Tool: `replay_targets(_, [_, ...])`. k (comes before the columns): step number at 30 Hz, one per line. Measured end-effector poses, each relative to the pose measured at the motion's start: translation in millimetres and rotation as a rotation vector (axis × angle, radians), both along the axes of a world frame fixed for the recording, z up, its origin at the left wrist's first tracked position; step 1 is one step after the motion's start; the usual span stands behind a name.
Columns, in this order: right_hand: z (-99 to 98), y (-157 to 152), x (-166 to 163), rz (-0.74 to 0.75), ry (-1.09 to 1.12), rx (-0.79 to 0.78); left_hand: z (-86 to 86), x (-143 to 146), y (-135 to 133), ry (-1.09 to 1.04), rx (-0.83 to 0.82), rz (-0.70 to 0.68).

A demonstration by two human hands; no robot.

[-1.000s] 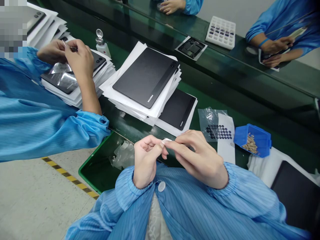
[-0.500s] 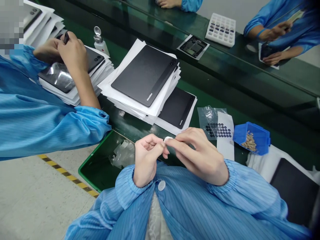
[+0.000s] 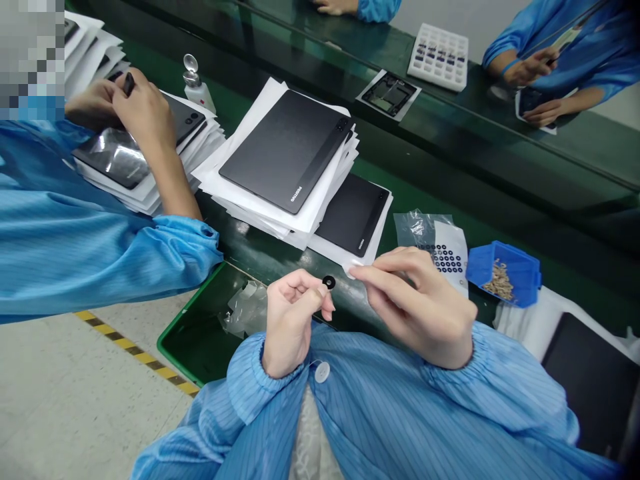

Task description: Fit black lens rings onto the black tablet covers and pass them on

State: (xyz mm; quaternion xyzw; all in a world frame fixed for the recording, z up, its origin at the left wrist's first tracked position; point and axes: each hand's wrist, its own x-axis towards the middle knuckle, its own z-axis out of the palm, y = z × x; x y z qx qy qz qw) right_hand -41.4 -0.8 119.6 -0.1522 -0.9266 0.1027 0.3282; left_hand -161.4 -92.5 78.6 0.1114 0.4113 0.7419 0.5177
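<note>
Left hand [image 3: 290,320] pinching black ring [image 3: 329,282], right hand [image 3: 420,307] pinching white backing [image 3: 351,270]

Blue bin [image 3: 504,274] w/ small parts, tablet stack [image 3: 287,152], white tray [image 3: 439,57]

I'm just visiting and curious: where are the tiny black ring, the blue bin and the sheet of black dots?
black ring [image 3: 329,282], head view, on its rim at the left fingertips.
blue bin [image 3: 520,259], head view, on its rear wall.
sheet of black dots [image 3: 449,259], head view, on the dot grid.

tablet stack [image 3: 287,157] far left on bench [image 3: 450,167] | single tablet [image 3: 356,217] just right of it | dotted sheet [image 3: 447,257] further right | bin [image 3: 505,273] rightmost | tray [image 3: 197,333] near left
</note>
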Motion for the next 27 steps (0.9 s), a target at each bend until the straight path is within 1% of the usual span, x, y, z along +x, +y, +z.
replay_targets(6, [-2.1,-2.0,0.4,-0.011,0.016,-0.018,-0.7,-0.1,1.0,0.000,0.016,0.004])
replay_targets(13, [-1.4,-5.5,-4.0,0.029,0.026,-0.070,-1.7,-0.2,0.2,0.005,0.020,0.010])
replay_targets(15, [0.3,-5.2,-5.3,-0.002,0.058,-0.134,-1.9,-0.2,-0.2,0.007,0.030,0.010])
replay_targets(16, [1.0,-4.6,-5.8,-0.029,0.083,-0.212,-1.8,-0.1,-0.4,0.012,0.038,0.009])
replay_targets(17, [1.2,-4.0,-6.4,-0.057,0.105,-0.332,-1.7,0.0,-0.7,0.022,0.045,0.008])
replay_targets(18, [0.7,-3.2,-7.1,-0.078,0.126,-0.492,-1.4,0.1,-0.9,0.033,0.052,0.004])
replay_targets(19, [-0.4,-2.5,-7.8,-0.085,0.142,-0.690,-1.1,0.1,-1.1,0.043,0.057,-0.001])
replay_targets(21, [-4.2,-1.7,-9.5,-0.074,0.153,-1.156,-0.3,0.2,-1.7,0.061,0.064,-0.016])
replay_targets(23, [-8.4,-2.1,-11.6,-0.031,0.154,-1.606,0.3,0.2,-2.4,0.070,0.067,-0.030])
replay_targets(24, [-10.0,-2.6,-12.8,0.005,0.155,-1.786,0.6,0.2,-2.7,0.075,0.067,-0.034])
replay_targets(25, [-11.1,-3.2,-14.1,0.049,0.156,-1.922,0.8,0.2,-3.0,0.080,0.065,-0.035])
replay_targets(26, [-11.8,-3.7,-15.4,0.099,0.161,-2.014,0.9,0.2,-3.3,0.086,0.062,-0.034])
replay_targets(27, [-12.2,-4.1,-16.5,0.142,0.167,-2.071,1.0,0.2,-3.4,0.092,0.058,-0.033])
